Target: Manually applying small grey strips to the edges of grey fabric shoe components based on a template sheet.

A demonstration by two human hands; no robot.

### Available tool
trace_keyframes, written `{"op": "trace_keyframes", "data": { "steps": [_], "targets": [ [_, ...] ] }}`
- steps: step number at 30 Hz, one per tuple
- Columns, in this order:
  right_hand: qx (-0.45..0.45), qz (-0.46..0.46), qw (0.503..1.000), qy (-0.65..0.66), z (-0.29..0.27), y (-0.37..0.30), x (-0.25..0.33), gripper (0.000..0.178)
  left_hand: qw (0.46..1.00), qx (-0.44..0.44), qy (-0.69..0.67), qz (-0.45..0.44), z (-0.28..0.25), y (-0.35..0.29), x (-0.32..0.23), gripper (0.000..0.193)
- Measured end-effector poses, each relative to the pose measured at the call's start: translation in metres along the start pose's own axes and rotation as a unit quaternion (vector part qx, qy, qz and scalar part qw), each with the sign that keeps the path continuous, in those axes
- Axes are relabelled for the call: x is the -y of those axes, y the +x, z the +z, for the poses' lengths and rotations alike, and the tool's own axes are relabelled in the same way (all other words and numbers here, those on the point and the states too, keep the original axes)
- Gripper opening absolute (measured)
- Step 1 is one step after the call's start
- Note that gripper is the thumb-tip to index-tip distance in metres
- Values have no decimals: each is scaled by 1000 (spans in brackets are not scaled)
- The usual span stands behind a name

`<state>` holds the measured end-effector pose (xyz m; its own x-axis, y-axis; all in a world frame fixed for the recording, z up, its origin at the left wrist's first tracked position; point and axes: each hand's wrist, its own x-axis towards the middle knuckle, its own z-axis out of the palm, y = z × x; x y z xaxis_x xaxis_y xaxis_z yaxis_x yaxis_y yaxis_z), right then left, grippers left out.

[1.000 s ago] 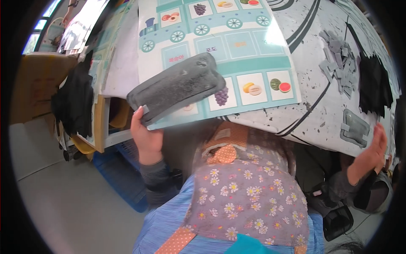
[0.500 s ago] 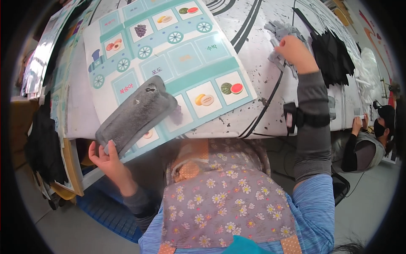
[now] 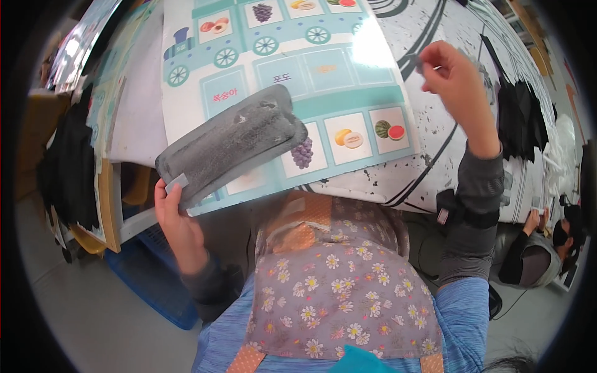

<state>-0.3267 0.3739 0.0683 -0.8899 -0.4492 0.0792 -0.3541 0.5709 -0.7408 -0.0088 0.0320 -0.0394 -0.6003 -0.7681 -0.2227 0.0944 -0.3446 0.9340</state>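
- Dark-grey oblong pad [image 3: 230,143]: over fruit-picture board [image 3: 183,118]; left hand [image 3: 180,229] pinches its near-left end at light-grey tab [image 3: 177,182].
- Right hand [image 3: 459,86]: raised, pinching grey strip [image 3: 417,61].
- Advice: keep pad flat, tab uncreased.

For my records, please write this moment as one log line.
left hand: holding grey pouch by corner; right hand: pinching small grey strip; fruit-picture board: partly covered

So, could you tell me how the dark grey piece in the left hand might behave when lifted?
The dark grey piece is probably light, as the left hand grips only one end. It may be fairly stiff, since its long edges look nearly straight. Its broad, flattish shape seems unlikely to roll.
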Motion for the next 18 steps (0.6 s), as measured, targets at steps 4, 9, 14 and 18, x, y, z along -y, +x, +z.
{"op": "trace_keyframes", "data": {
  "steps": [4,9,14,18],
  "targets": [
    [27,-152,988,-3,54,-19,38,18,1000,3,-10,-13,1,1,0,37],
    [-14,-356,930,-93,99,-27,67,15,1000,4,-18,-16,4,2,-1,38],
    [-10,-445,881,-163,129,-31,59,20,999,17,-22,-35,5,1,3,41],
    [-5,-434,885,-167,136,-30,50,25,999,25,-6,-43,3,2,2,42]
  ]
}}
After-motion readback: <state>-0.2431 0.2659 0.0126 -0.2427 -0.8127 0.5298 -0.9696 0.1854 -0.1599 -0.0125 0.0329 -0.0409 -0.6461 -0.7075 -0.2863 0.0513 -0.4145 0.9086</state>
